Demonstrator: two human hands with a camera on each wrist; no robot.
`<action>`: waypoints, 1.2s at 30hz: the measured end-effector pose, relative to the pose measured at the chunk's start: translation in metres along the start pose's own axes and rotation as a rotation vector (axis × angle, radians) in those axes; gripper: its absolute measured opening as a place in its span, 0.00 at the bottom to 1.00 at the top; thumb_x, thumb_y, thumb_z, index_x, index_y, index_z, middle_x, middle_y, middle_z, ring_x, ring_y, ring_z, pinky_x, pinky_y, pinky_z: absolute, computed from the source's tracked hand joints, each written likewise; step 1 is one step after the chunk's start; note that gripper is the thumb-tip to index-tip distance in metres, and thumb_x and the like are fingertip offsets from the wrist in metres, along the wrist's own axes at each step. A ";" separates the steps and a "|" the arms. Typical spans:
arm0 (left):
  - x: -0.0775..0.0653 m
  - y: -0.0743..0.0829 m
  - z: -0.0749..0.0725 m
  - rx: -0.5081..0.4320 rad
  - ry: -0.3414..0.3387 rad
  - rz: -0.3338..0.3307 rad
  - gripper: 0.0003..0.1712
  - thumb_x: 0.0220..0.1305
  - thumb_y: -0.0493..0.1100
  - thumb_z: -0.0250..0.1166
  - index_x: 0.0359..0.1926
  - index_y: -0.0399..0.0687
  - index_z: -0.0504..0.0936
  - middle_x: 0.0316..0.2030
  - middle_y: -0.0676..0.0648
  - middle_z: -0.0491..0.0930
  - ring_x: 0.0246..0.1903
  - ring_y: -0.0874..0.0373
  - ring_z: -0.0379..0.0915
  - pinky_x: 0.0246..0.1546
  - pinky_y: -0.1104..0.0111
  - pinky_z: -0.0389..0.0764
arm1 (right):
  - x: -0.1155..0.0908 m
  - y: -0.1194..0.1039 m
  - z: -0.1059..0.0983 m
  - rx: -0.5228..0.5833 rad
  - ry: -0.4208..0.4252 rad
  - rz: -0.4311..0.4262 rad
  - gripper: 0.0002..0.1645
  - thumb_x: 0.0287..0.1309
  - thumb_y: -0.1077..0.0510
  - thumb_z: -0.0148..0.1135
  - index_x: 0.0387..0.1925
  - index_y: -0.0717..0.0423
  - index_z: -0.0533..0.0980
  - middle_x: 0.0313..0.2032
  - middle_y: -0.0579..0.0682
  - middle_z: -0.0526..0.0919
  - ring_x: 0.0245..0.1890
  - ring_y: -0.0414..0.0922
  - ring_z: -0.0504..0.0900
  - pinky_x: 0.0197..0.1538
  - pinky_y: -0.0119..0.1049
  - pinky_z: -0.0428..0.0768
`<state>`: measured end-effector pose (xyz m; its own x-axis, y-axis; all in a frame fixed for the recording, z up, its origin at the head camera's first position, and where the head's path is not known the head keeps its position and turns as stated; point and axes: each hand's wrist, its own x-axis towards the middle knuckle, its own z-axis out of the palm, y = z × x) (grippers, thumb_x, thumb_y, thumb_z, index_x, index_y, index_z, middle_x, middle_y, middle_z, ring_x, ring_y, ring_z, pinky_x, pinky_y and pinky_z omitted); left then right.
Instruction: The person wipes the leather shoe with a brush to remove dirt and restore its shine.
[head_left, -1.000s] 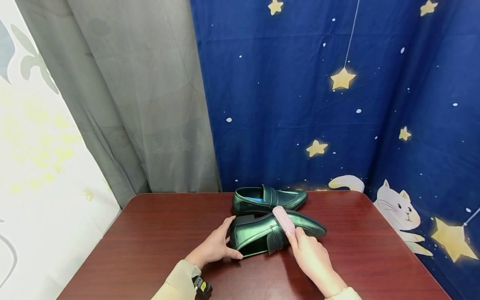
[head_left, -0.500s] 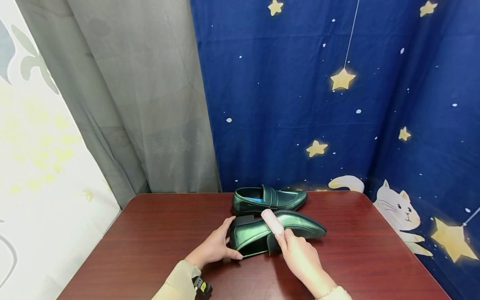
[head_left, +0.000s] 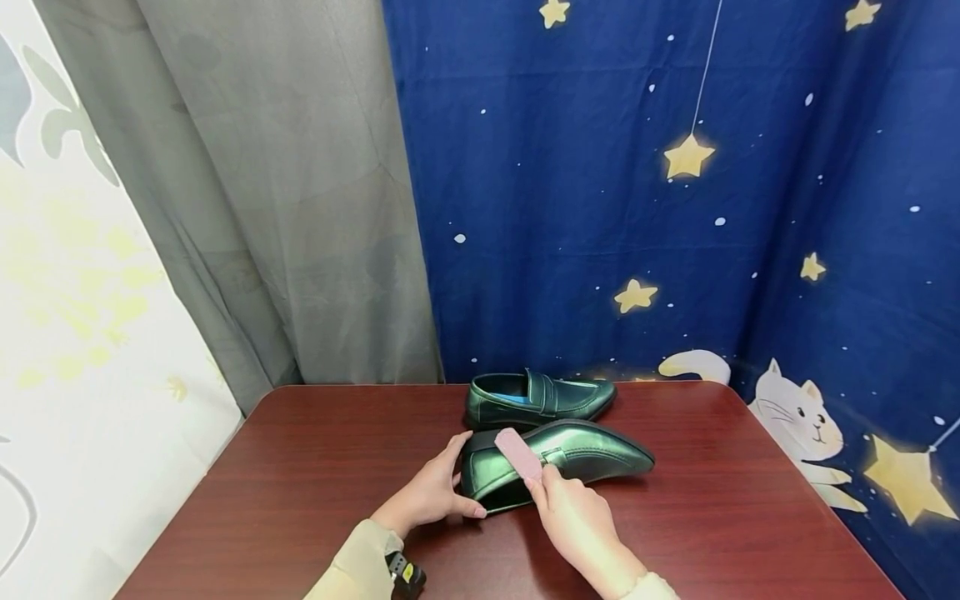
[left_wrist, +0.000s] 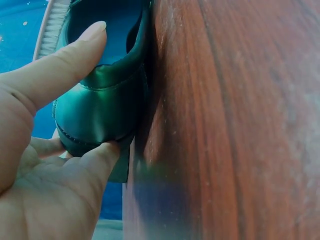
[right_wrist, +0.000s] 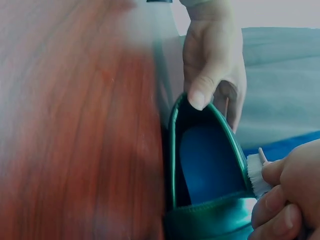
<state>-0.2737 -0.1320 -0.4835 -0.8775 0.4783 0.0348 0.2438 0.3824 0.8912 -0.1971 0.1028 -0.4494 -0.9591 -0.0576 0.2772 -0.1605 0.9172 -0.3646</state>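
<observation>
A shiny dark green loafer (head_left: 592, 450) lies tipped on its side on the table, its opening facing me. My left hand (head_left: 431, 492) grips its heel end; in the left wrist view the thumb (left_wrist: 75, 57) hooks over the collar and the fingers press the back near the heel. In my right hand (head_left: 573, 517) is a pink brush (head_left: 517, 452), pinched at its near end. White bristles (right_wrist: 255, 172) meet the upper beside the opening in the right wrist view. Behind it stands the matching loafer (head_left: 573, 398), upright with a blue insole.
The reddish-brown wooden table (head_left: 337, 442) ends just behind the far shoe. Past it hang a grey curtain (head_left: 300, 208) and a blue curtain (head_left: 555, 208) with stars. A small black device (head_left: 405, 575) sits at my left wrist.
My right hand has slid the brush leftward along the loafer's side, from the front part past the strap toward the heel. My left hand and both shoes have stayed put.
</observation>
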 end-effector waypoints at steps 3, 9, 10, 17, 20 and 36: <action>0.001 -0.001 0.000 0.013 0.001 0.004 0.70 0.42 0.36 0.84 0.79 0.41 0.46 0.78 0.38 0.49 0.75 0.43 0.55 0.65 0.54 0.71 | -0.001 -0.006 0.003 -0.004 0.002 -0.017 0.17 0.68 0.45 0.60 0.30 0.49 0.70 0.16 0.51 0.75 0.16 0.52 0.77 0.18 0.46 0.67; 0.001 -0.001 0.000 0.023 0.006 0.006 0.70 0.42 0.37 0.84 0.79 0.40 0.47 0.79 0.37 0.48 0.75 0.43 0.55 0.65 0.52 0.71 | -0.003 -0.013 0.011 -0.017 -0.016 -0.045 0.17 0.68 0.45 0.60 0.30 0.50 0.70 0.16 0.51 0.75 0.16 0.51 0.77 0.17 0.46 0.66; 0.001 -0.001 0.000 0.024 0.007 0.006 0.70 0.42 0.36 0.84 0.79 0.41 0.47 0.78 0.37 0.49 0.75 0.43 0.55 0.65 0.52 0.71 | -0.003 -0.014 0.013 -0.021 -0.020 -0.049 0.17 0.68 0.44 0.60 0.30 0.50 0.70 0.17 0.51 0.75 0.16 0.51 0.77 0.17 0.46 0.67; 0.000 -0.001 -0.001 0.044 0.015 0.013 0.69 0.43 0.38 0.84 0.79 0.40 0.48 0.77 0.36 0.52 0.74 0.42 0.58 0.63 0.52 0.73 | -0.003 -0.027 0.020 -0.047 -0.051 -0.081 0.18 0.69 0.43 0.58 0.31 0.51 0.71 0.17 0.52 0.76 0.15 0.51 0.77 0.16 0.45 0.67; 0.000 -0.002 -0.002 0.108 0.028 0.017 0.69 0.43 0.42 0.85 0.79 0.41 0.49 0.76 0.36 0.55 0.71 0.44 0.63 0.64 0.50 0.73 | -0.006 -0.033 0.025 -0.061 -0.042 -0.115 0.19 0.69 0.42 0.58 0.31 0.51 0.71 0.17 0.52 0.77 0.15 0.51 0.77 0.16 0.44 0.67; 0.000 -0.002 -0.001 0.239 0.062 0.013 0.72 0.38 0.49 0.87 0.78 0.43 0.51 0.70 0.38 0.67 0.59 0.50 0.71 0.60 0.51 0.74 | -0.005 -0.032 0.024 0.002 -0.099 -0.177 0.20 0.70 0.40 0.56 0.28 0.49 0.72 0.18 0.50 0.76 0.16 0.50 0.77 0.16 0.44 0.67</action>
<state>-0.2746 -0.1330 -0.4848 -0.8956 0.4377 0.0800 0.3396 0.5564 0.7583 -0.1924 0.0645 -0.4606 -0.9340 -0.2569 0.2481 -0.3293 0.8885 -0.3197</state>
